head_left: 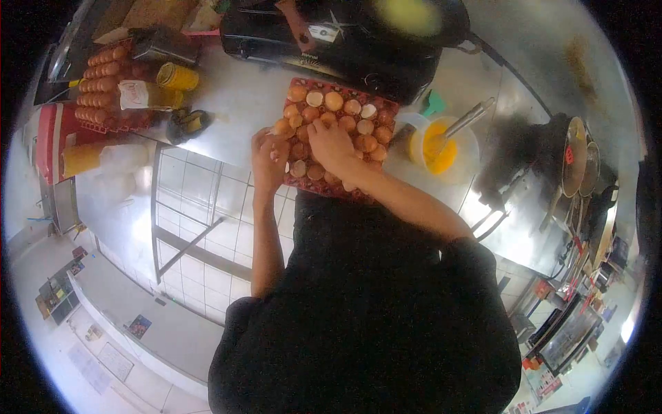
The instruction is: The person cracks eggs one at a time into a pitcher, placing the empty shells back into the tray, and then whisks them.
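Note:
A red egg tray [336, 192] lies at the counter's front edge, filled with brown eggshells [334, 101], several of them open halves with white insides. My left hand [267, 163] is at the tray's left side, its fingers closed around a brown eggshell [278, 149]. Over the middle of the tray is my right hand [331, 146], fingers curled down among the shells; what they grip is hidden. Right of the tray stands a clear container [469, 148] of beaten yellow egg [439, 150], with a metal-handled utensil [470, 116] leaning in it.
A black gas stove [276, 41] with a pan [441, 34] stands behind the tray. At left are another tray of eggs [103, 86], a yellow-filled bottle [148, 95] and a yellow jar [177, 76]. A green object [433, 103] lies near the container; pans [574, 159] hang at right.

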Demonstrator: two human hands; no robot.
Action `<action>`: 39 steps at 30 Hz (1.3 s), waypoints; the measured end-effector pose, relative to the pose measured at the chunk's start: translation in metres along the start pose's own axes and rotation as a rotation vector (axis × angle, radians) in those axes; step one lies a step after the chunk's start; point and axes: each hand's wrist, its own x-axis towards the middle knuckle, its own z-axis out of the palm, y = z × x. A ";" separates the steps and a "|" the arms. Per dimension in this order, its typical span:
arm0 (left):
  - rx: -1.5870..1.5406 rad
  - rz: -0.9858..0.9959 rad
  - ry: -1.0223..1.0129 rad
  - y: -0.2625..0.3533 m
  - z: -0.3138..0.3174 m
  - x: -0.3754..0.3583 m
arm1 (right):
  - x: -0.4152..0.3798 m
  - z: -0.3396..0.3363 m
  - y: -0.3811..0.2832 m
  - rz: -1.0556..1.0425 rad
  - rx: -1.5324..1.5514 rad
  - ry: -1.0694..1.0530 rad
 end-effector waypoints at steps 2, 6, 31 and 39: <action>-0.017 -0.019 -0.006 -0.005 0.002 -0.001 | 0.002 -0.009 -0.010 0.108 0.068 -0.006; -0.027 0.008 -0.023 -0.006 0.008 0.000 | 0.007 -0.002 -0.019 0.141 -0.044 -0.025; -0.068 0.012 -0.049 -0.005 0.014 0.004 | 0.000 0.012 -0.016 0.149 -0.096 0.220; -0.129 -0.027 -0.048 0.000 0.013 0.005 | 0.001 0.003 -0.027 0.199 -0.132 0.123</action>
